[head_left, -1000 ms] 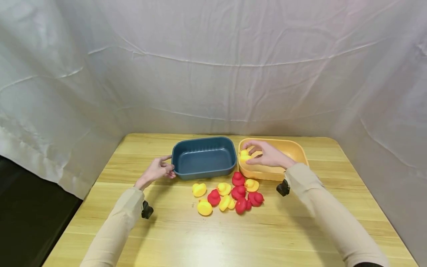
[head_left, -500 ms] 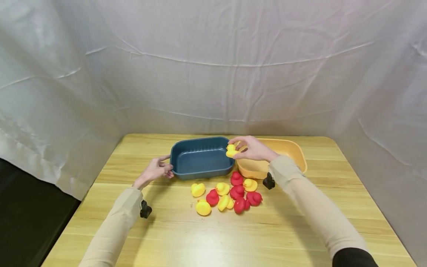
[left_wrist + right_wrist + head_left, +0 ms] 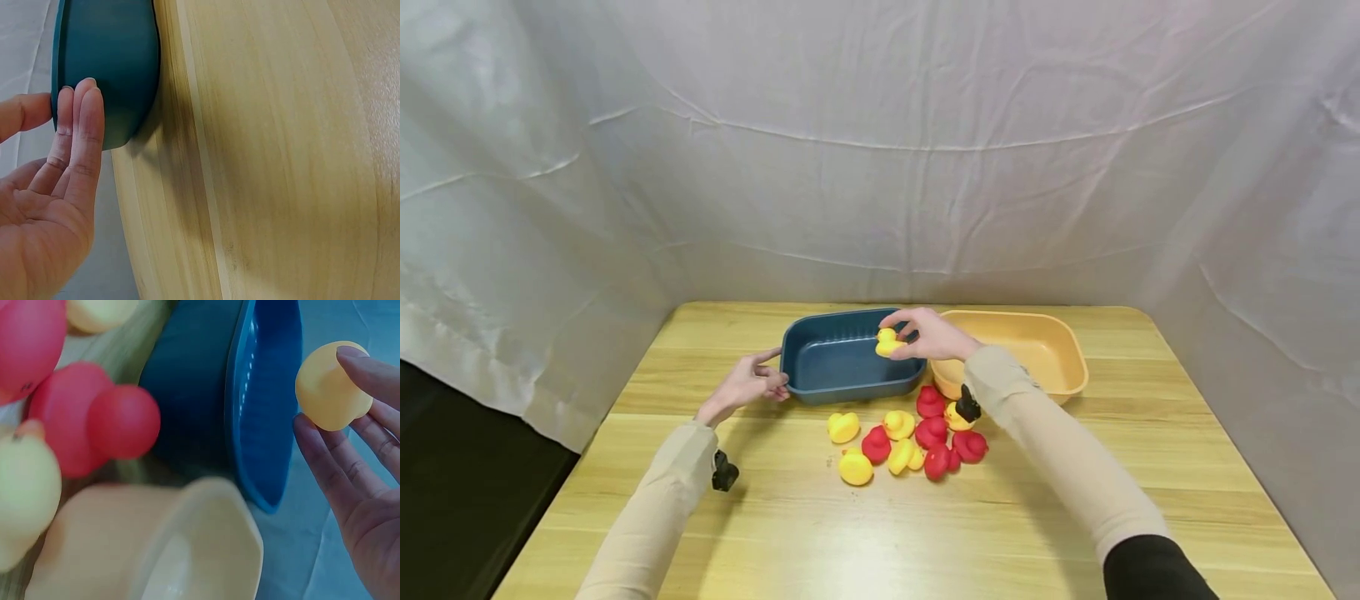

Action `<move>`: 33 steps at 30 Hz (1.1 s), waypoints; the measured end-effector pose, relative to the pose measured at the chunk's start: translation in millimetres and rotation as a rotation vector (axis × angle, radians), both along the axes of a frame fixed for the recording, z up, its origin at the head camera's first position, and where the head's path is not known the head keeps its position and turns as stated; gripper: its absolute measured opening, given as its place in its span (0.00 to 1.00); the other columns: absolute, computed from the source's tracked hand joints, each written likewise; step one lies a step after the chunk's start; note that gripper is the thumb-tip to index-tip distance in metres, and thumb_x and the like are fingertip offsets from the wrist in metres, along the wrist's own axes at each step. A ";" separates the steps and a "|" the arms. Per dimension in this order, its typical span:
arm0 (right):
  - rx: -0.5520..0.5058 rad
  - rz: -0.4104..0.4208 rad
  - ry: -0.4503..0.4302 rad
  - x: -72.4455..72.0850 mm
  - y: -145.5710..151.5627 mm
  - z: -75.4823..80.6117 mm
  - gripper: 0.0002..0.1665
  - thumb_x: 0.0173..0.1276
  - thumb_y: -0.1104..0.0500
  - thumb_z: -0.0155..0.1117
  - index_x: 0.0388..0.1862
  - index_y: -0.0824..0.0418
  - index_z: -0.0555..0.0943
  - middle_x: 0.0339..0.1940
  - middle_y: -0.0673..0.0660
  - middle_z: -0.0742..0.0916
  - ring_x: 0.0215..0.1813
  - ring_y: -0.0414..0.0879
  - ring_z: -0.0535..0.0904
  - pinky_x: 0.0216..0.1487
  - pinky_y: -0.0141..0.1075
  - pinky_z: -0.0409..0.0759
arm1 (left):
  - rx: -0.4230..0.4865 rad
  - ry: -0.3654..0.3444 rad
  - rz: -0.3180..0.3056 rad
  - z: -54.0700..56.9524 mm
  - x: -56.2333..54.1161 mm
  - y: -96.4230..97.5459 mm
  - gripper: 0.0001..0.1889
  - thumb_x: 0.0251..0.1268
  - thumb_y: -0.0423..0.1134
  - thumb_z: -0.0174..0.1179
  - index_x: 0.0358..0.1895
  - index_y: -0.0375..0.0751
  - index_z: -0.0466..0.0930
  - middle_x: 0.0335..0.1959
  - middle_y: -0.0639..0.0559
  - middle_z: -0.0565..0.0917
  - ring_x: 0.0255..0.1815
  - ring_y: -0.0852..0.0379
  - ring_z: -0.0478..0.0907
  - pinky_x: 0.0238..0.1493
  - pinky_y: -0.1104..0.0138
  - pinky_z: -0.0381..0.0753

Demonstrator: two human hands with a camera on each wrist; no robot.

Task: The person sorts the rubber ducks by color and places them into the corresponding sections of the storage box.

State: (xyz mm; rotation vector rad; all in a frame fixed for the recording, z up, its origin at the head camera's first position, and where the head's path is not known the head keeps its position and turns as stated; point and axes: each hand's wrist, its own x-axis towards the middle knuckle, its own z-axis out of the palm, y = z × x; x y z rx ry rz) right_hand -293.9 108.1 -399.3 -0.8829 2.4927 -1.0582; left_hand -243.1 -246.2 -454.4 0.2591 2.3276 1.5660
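Note:
My right hand (image 3: 934, 335) pinches a yellow rubber duck (image 3: 887, 342) between thumb and fingers, over the right part of the dark blue basin (image 3: 820, 393). The right wrist view shows that duck (image 3: 331, 386) close to the basin's rim (image 3: 232, 400). At the basin's left end is my left hand (image 3: 751, 383). Its fairly straight fingers (image 3: 87, 134) touch the outer wall and rim there. In front of the basins lies a loose group of yellow ducks (image 3: 843, 427) and red ducks (image 3: 932, 433). One yellow duck is partly covered by my right wrist's camera.
A yellow-orange basin (image 3: 1060, 354) stands right beside the blue one, partly behind my right forearm. Both are on a light wooden table (image 3: 820, 533). A pale cloth curtain (image 3: 880, 167) hangs behind the table and along its sides.
My right hand has carried the yellow duck leftward, from over the yellow-orange basin to over the blue one. The left hand has stayed at the blue basin's end.

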 end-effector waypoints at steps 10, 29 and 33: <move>0.035 -0.004 -0.013 -6.6 -31.4 -8.1 0.32 0.65 0.59 0.73 0.67 0.62 0.76 0.65 0.60 0.80 0.58 0.55 0.84 0.59 0.43 0.86 | 0.024 -0.032 0.000 0.3 -0.1 -1.6 0.39 0.71 0.29 0.57 0.78 0.23 0.46 0.39 0.30 0.87 0.35 0.50 0.89 0.46 0.52 0.91; 0.018 0.002 0.001 -11.0 -77.7 -30.0 0.29 0.65 0.59 0.74 0.64 0.61 0.78 0.63 0.59 0.83 0.53 0.53 0.85 0.52 0.35 0.87 | 0.038 -0.065 0.002 0.8 -2.0 2.0 0.39 0.72 0.31 0.58 0.79 0.25 0.46 0.40 0.34 0.88 0.36 0.49 0.89 0.51 0.49 0.89; 0.031 -0.014 -0.025 -8.7 -86.4 -32.6 0.30 0.65 0.58 0.74 0.65 0.60 0.78 0.63 0.59 0.82 0.54 0.53 0.84 0.53 0.35 0.87 | 0.026 -0.067 0.008 0.7 -2.3 2.3 0.39 0.73 0.31 0.58 0.79 0.25 0.46 0.40 0.32 0.87 0.36 0.48 0.89 0.51 0.49 0.89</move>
